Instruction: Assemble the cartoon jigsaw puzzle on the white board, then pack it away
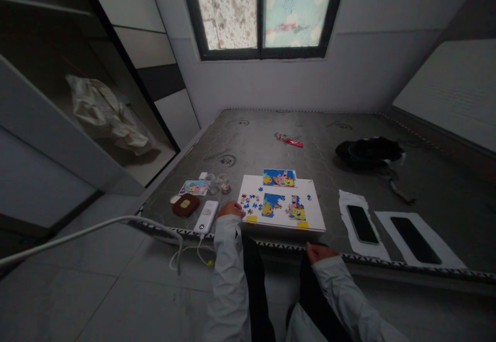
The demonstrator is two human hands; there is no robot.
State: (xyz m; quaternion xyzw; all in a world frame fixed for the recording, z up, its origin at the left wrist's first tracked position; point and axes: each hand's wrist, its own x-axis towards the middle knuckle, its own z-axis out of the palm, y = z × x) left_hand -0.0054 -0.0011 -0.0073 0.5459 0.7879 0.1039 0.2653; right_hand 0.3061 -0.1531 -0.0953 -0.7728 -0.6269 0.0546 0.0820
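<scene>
Extends a bare, loosely curled left hand (231, 209) from a white cloth sleeve (229, 264), with a bare right hand (321, 252) lower.

From beside the mattress (253, 135), 1 head-worn camera is looking forward and down, facing the window (260, 14) well beyond.

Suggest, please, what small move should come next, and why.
Perhaps the left hand should pick up one of the loose jigsaw pieces and try it between the two assembled sections: the pieces lie on the white box beside that hand, and a gap separates the sections.
</scene>
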